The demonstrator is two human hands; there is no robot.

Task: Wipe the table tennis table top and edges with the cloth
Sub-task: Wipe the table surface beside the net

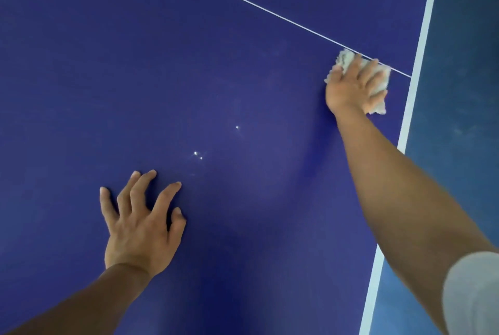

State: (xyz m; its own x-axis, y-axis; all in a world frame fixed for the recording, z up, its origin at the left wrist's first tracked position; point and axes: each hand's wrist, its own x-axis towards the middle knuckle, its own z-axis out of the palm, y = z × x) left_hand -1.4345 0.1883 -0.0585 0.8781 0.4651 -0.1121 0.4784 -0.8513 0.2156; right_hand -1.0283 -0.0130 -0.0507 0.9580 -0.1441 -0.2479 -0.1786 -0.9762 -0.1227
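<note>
The right hand presses spread fingers flat on the cloth, which lies on the table near its edge stripe. The left hand rests splayed and holds nothing. Being unpinched, the cloth may slip free, and the specks at mid-table may be missed.

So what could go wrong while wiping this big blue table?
1. The right hand presses the fluffy white cloth close to the white edge stripe, so a far stroke might push it off the blue table tennis table.
2. The bare left hand rests spread on the top and may leave smudges.
3. The small bright specks between the hands could get missed.
</note>
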